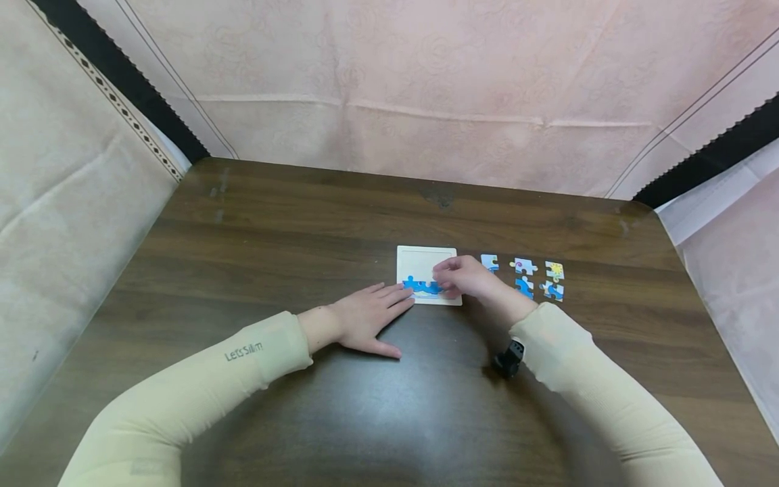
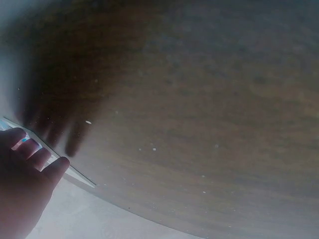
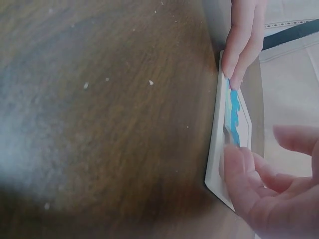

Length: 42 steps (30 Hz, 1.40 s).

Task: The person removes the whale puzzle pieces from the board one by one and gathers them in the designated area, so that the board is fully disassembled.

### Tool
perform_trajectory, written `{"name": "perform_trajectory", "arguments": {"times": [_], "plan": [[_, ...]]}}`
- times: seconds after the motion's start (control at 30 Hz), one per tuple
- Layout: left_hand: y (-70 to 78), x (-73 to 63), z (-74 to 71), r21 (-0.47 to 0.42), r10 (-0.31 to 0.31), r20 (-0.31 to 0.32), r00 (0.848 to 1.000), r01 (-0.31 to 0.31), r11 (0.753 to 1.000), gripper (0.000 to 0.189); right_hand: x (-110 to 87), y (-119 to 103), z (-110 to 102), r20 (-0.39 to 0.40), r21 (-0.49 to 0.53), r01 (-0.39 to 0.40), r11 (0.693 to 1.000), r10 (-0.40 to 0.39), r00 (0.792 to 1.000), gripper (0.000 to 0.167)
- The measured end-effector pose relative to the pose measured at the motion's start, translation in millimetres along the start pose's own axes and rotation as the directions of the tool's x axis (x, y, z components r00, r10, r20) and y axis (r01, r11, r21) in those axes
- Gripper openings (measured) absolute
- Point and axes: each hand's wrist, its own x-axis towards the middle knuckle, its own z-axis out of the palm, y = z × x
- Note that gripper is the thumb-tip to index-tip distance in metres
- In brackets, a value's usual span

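A white puzzle tray (image 1: 420, 256) lies flat on the table, with blue puzzle pieces (image 1: 421, 287) joined in a row along its near side. My left hand (image 1: 372, 316) is spread flat, its fingertips resting on the tray's near left corner. The right hand (image 1: 464, 276) is over the tray's right side with bent fingers. In the right wrist view, the right hand's fingertips (image 3: 233, 155) meet the tray at the end of the blue row (image 3: 234, 112). Those fingers hide that end, so whether they pinch a piece cannot be seen.
Several loose puzzle pieces lie right of the tray, among them a piece with a yellow shape (image 1: 554, 270), a pale piece (image 1: 523, 266) and a blue one (image 1: 525, 287). Another piece (image 1: 489, 262) is just beyond the right hand. Light cloth (image 1: 389, 81) hangs behind the brown table (image 1: 292, 223).
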Motion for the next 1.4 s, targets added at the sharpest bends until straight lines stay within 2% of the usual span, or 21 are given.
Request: {"name": "perform_trajectory", "arguments": {"times": [0.17, 0.37, 0.6, 0.8, 1.03, 1.4], "plan": [[0.8, -0.1, -0.9, 0.004, -0.003, 0.004, 1.0, 0.003, 1.0, 0.091, 1.9, 1.3, 2.3, -0.004, 0.018, 0.029, 0.999, -0.029, 1.0, 0.037], [3.2, 0.9, -2.2, 0.018, -0.006, 0.006, 1.0, 0.006, 1.0, 0.092, 5.3, 1.9, 9.6, 0.009, 0.085, 0.048, 0.995, -0.049, 0.999, 0.031], [4.0, 0.7, -3.0, 0.016, -0.012, 0.013, 1.0, 0.012, 1.0, 0.092, 3.3, 1.5, 5.7, -0.024, 0.063, 0.034, 0.997, -0.033, 0.999, 0.026], [2.9, 1.0, -2.0, 0.014, -0.01, 0.01, 1.0, 0.01, 1.0, 0.092, -1.2, 3.2, -1.8, -0.001, 0.062, 0.049, 0.997, -0.049, 0.999, 0.028], [2.0, 1.2, -0.9, 0.013, -0.013, 0.013, 1.0, 0.013, 1.0, 0.092, -7.5, 11.3, -17.6, -0.009, -0.006, 0.07, 0.998, -0.07, 0.998, 0.03], [2.2, -0.9, -0.5, 0.014, -0.017, 0.013, 1.0, 0.017, 1.0, 0.092, -21.3, 30.1, -45.0, -0.004, 0.124, 0.045, 0.991, -0.045, 0.999, 0.035]]}}
